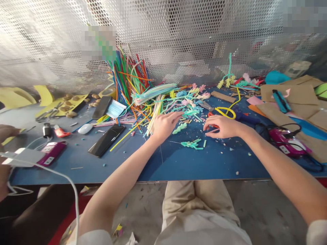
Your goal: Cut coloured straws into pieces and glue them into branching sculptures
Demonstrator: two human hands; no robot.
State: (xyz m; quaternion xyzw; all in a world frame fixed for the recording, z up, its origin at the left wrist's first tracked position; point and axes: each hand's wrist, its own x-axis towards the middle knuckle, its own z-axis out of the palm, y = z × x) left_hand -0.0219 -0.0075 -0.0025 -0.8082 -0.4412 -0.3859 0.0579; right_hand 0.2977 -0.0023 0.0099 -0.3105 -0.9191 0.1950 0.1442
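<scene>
My left hand [165, 126] reaches into the middle of the pile, its fingers drawn together at the edge of the teal fuzzy-stem clippings [191, 112]. What lies between its fingertips is too small to make out. To the right, my right hand [221, 126] is curled around a red-handled tool [209, 114], mostly hidden by the fingers. Just above it are grey metal blades [206, 106] and a yellow loop [231, 114]. Between and below my hands lie a teal leafy sprig [180, 128] and a bundle of short teal pieces [192, 144].
Long coloured pipe cleaners [127, 78] stand against the perforated metal screen [166, 20]. Left are a black phone [106, 140], a white mouse [85, 128], a face mask [116, 109] and a purple power strip [52, 153]. Cardboard [288, 93] and another power strip [288, 141] lie right. Another person's hand [9, 132] shows far left.
</scene>
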